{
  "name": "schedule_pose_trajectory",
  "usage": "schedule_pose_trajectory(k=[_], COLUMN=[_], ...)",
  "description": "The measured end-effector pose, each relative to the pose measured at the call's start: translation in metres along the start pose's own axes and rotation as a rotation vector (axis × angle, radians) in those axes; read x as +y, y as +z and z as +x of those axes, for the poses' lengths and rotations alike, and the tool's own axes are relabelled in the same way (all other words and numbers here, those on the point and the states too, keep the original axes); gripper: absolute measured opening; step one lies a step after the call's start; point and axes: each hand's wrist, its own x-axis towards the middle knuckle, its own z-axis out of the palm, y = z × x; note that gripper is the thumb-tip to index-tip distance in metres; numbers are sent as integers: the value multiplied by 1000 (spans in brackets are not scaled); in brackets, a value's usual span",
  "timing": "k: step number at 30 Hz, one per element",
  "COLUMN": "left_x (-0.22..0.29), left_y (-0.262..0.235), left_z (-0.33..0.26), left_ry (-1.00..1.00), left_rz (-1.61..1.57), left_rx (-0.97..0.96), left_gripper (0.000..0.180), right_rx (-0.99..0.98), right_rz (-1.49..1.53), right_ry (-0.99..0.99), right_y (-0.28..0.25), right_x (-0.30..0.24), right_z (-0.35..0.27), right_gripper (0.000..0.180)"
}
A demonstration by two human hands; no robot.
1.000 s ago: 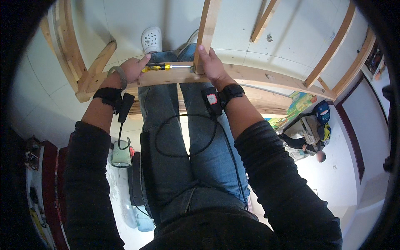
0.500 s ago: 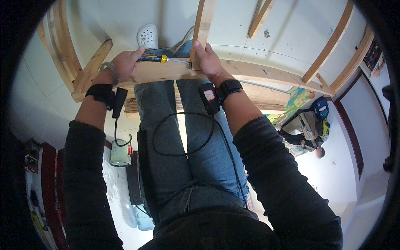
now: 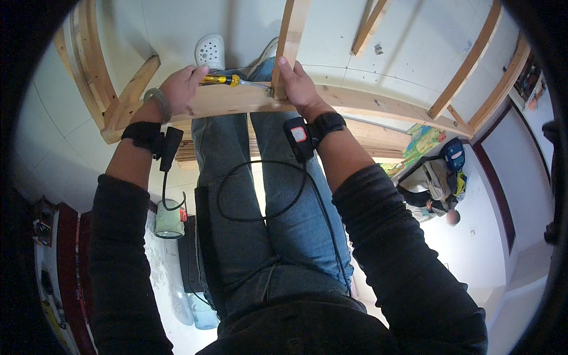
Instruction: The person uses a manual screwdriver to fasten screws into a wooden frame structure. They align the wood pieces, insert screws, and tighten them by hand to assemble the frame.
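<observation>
My left hand (image 3: 180, 92) is closed around the handle end of a screwdriver (image 3: 228, 79) with a yellow and dark handle. Its metal shaft points right, the tip reaching a small metal bracket (image 3: 269, 91) where an upright wooden slat meets a long wooden rail (image 3: 231, 100). Around the foot of that slat (image 3: 289, 41), just right of the bracket, my right hand (image 3: 299, 86) is wrapped, thumb on top. Both wrists wear black straps with small black devices.
More slats (image 3: 467, 59) of the wooden frame stand at the right and left. Stacked boards (image 3: 373, 137) lie under the rail. A black cable (image 3: 260, 161) loops over my jeans. A green cylindrical container (image 3: 170, 219) is at lower left; another person (image 3: 435, 189) is at right.
The screwdriver's handle has turned, showing more yellow, and my left fingers have shifted on it. My right hand keeps its hold on the slat.
</observation>
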Motion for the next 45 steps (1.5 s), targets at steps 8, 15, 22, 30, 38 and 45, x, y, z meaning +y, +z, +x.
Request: schedule_pose_trajectory(k=[8,15,22,30,38,45], left_x=[8,-8,5,-11,1,-16], left_y=[20,-1,8,6,5,20], left_z=[15,11,19,-4,28,12], left_ry=[348,169,41,154,-333,389], left_rz=[-130,9,80,-75,165,27], left_rx=[247,-28,79,-83,-54,235], left_gripper=[47,40,47,34,56,46], right_rx=[-2,14,10,5,-14,-35], right_rz=[7,44,25,8,-3,52], right_ry=[12,4,22,10,-9,5], right_y=[0,0,0,-1,-3,-1], right_x=[-1,-4,-8,-1,6,7], right_z=[-1,-3,-3,1,6,7], right_gripper=[71,68,64,66,68,66])
